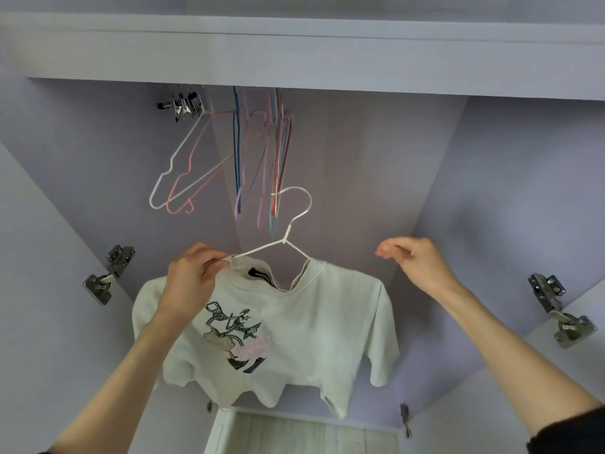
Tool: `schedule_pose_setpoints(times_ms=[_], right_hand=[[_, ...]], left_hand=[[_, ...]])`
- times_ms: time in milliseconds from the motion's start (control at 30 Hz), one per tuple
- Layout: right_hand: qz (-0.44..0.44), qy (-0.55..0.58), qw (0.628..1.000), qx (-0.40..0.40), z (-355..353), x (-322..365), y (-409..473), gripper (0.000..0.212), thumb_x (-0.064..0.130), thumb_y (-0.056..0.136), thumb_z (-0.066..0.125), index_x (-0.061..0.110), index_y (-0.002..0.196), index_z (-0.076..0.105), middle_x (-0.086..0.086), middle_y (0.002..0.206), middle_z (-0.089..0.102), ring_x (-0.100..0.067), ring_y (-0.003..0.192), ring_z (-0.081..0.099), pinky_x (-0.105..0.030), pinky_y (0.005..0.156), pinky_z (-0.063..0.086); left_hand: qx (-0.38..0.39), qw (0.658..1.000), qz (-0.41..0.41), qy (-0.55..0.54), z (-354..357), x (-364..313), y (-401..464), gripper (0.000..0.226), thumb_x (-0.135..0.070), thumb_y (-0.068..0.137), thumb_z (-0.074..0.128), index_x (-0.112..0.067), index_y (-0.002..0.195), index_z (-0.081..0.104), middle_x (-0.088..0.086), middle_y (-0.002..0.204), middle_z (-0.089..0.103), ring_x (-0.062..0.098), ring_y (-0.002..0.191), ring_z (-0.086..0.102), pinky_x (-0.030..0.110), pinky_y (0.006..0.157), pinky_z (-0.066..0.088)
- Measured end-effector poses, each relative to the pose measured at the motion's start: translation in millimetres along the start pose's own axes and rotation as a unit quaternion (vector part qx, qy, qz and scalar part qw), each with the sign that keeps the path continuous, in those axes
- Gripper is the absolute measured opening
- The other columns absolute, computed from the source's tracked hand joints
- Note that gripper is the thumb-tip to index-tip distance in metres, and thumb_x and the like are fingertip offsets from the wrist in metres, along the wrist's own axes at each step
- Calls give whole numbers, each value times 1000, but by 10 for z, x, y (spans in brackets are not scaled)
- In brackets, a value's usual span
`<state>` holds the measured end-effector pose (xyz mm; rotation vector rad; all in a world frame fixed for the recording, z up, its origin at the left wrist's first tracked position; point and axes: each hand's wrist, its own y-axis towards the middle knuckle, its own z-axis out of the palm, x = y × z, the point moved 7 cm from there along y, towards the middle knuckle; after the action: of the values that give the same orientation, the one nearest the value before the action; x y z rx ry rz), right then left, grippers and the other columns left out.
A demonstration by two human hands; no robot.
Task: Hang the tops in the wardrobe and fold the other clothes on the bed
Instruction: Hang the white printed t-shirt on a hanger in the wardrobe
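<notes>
White T-shirt [294, 326] with a dark and pink graphic print found on a white wire hanger [288, 237], held up inside the open wardrobe [491, 191]. Hanger hook seen free in the air, below the cluster of empty hangers [229, 152] and not on any rail. Right arm of the hanger tucked inside the collar; left arm exposed above the collar edge on that side. Black neck label visible just under the collar.

Left hand [191, 276] noted at the shirt's left shoulder, fingers curled and pinching the collar fabric where the hanger arm meets it. Right hand [415, 260] noted to the right of the shirt, apart from it, fingertips drawn together in a narrow pinch; whether anything thin was caught between them could not be told. Dark sleeve [569, 434] seen at the right forearm's lower end.

Empty hangers above the shirt: white, pink, blue, purple and red wire types, bunched together, with metal clip hangers [181, 104] at the cluster's left end. Rail itself hidden behind the upper shelf edge [294, 57]. Metal door hinges [109, 275] recorded left and right of the shirt on the wardrobe side panels. Pale wood-grain surface [294, 434] observed below the shirt's hem.
</notes>
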<state>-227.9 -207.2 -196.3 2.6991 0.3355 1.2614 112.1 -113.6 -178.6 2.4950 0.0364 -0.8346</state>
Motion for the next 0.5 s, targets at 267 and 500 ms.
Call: schedule_pose_setpoints(times_ms=[267, 500], right_hand=[[48, 49, 966, 248, 629, 210, -125, 29, 19, 98, 48, 9, 123, 59, 5, 120, 59, -6, 113, 51, -17, 99, 33], [143, 197, 891, 383, 729, 293, -253, 20, 21, 95, 52, 11, 95, 70, 1, 94, 70, -5, 84, 64, -18, 77, 47]], left_hand=[[-6, 999, 43, 0, -53, -145, 44, 12, 9, 81, 65, 1, 88, 71, 6, 84, 61, 21, 72, 55, 2, 70, 34], [2, 999, 34, -34, -61, -18, -35, 13, 7, 81, 66, -1, 89, 71, -17, 85, 55, -9, 79, 52, 1, 72, 35]])
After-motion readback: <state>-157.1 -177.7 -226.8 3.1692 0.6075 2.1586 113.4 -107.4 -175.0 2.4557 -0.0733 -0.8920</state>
